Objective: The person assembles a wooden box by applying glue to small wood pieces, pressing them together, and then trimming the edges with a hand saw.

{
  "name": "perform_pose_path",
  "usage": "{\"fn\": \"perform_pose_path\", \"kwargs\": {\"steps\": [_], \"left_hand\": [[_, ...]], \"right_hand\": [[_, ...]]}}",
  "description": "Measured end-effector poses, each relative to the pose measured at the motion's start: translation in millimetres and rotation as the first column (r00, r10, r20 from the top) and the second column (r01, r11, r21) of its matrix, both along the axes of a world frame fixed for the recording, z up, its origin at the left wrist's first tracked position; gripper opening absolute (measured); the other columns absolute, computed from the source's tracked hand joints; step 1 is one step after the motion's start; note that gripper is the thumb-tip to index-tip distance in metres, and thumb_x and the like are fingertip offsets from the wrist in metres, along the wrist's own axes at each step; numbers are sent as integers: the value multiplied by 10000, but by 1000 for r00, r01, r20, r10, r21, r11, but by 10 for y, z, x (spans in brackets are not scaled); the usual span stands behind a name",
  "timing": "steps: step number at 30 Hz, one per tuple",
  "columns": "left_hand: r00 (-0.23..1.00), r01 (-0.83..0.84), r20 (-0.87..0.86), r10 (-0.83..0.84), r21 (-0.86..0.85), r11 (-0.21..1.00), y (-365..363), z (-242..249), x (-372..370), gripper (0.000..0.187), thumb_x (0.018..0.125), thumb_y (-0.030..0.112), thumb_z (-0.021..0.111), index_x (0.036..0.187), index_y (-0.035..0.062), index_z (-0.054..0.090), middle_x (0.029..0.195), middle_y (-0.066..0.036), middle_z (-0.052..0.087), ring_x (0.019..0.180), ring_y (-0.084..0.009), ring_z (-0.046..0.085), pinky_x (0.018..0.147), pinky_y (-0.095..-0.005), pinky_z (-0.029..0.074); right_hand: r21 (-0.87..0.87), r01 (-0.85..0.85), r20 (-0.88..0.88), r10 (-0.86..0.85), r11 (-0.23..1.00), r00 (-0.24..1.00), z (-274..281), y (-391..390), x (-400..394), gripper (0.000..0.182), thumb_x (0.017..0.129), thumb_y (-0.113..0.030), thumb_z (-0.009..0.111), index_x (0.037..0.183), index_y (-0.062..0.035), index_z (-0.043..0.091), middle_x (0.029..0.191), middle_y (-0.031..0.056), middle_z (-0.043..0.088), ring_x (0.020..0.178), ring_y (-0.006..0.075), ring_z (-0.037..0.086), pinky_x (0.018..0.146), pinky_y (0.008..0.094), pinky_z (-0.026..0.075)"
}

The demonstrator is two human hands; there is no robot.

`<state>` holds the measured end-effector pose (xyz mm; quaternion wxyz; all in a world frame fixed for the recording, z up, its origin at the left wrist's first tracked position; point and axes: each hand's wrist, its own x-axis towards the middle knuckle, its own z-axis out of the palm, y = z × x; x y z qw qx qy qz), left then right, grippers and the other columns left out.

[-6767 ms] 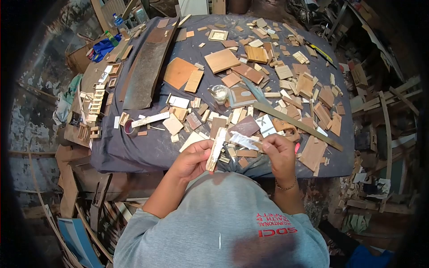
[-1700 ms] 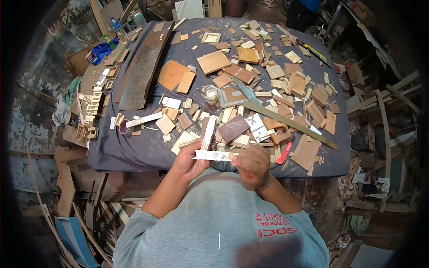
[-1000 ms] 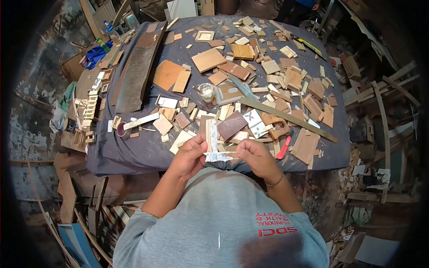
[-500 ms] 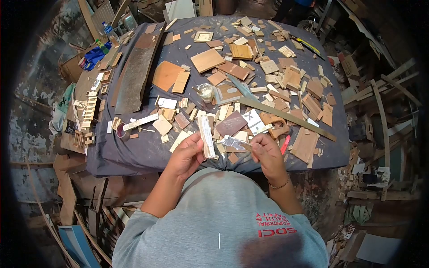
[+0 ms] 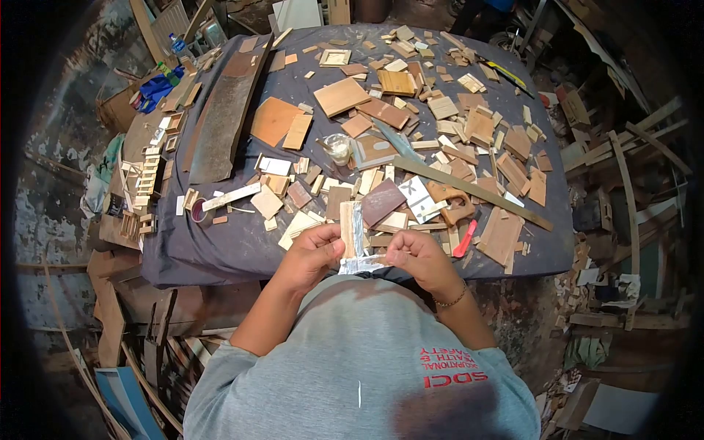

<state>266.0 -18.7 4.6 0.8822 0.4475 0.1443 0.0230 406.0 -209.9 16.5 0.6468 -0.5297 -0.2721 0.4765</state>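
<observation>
Wood strip stands upright at the near table edge, pinched in the left hand; the right hand pinches silvery tape across its base. Tape looks only partly laid along the strip; smoothing seemingly remains

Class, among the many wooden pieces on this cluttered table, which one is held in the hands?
The narrow pale wooden strip partly covered in shiny silver tape, gripped upright between the left hand and right hand. The other pieces lie loose on the cloth.
</observation>
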Motion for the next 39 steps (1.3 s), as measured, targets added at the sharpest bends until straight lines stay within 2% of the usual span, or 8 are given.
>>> {"fn": "perform_pose_path", "kwargs": {"steps": [12, 14, 20, 27, 29, 34, 37, 39], "left_hand": [[994, -80, 70, 89, -124, 989, -6, 95, 23, 454, 853, 254, 680, 1167, -47, 553, 969, -92, 666, 826, -154, 651, 747, -286, 527], [993, -91, 61, 99, -122, 988, -7, 90, 34, 446, 857, 242, 676, 1172, -47, 549, 996, -95, 659, 850, -156, 647, 777, -283, 523], [991, -87, 81, 105, -200, 976, 61, 58, 39, 431, 862, 217, 670, 1181, -44, 544, 1041, -99, 643, 913, -162, 638, 816, -294, 516], [998, -54, 9, 57, -185, 981, 38, 36, 65, 399, 874, 212, 656, 1165, -41, 554, 985, -84, 648, 869, -146, 641, 774, -272, 525], [988, 124, 118, -97, -252, 960, 106, -63, 55, 385, 909, 171, 606, 1210, -55, 526, 1086, -110, 638, 970, -163, 628, 857, -300, 506], [998, 38, 48, -30, -184, 982, 90, -7, 56, 415, 901, 193, 621, 1221, -54, 525, 1092, -102, 638, 991, -160, 621, 867, -302, 499], [992, 69, 120, -42, -231, 971, 127, -2, 43, 431, 904, 194, 616, 1237, -59, 511, 1093, -109, 638, 979, -165, 629, 862, -309, 506], [994, 1, 105, 24, -234, 972, 134, 17, 24, 450, 850, 244, 684, 1169, -46, 557, 969, -81, 653, 836, -139, 633, 730, -268, 516]], "right_hand": [[43, 221, 154, -225, 974, 962, 60, -7, 86, 136, 857, -122, 611, 792, -8, 577, 741, -4, 587, 706, 49, 485, 644, 203, 396], [-68, 127, 192, -112, 990, 975, 115, 36, 62, 147, 859, -134, 609, 787, -10, 577, 731, -11, 578, 693, 47, 474, 635, 208, 392], [-30, 6, 160, -1, 1000, 987, 67, -4, 135, 155, 859, -142, 617, 784, -14, 573, 725, -21, 563, 684, 40, 462, 618, 212, 391], [-52, 13, 200, -2, 999, 980, 95, 144, 81, 169, 879, -163, 613, 810, -17, 564, 745, -17, 545, 691, 51, 458, 631, 208, 379], [21, 61, 187, -64, 998, 980, 79, 193, 82, 181, 890, -168, 615, 812, -10, 575, 740, -34, 557, 687, 29, 449, 600, 199, 380], [-24, -24, 94, 26, 999, 995, 49, 227, 23, 180, 895, -169, 610, 823, -7, 582, 743, -34, 559, 696, 26, 453, 603, 194, 381], [-68, -18, 94, 24, 998, 995, 84, 220, 50, 178, 889, -166, 616, 820, -5, 585, 739, -32, 560, 697, 27, 456, 606, 194, 382], [-92, -9, 107, 19, 996, 994, 110, 172, 107, 174, 883, -162, 621, 819, -4, 586, 736, -28, 561, 696, 29, 458, 607, 195, 383]]}}
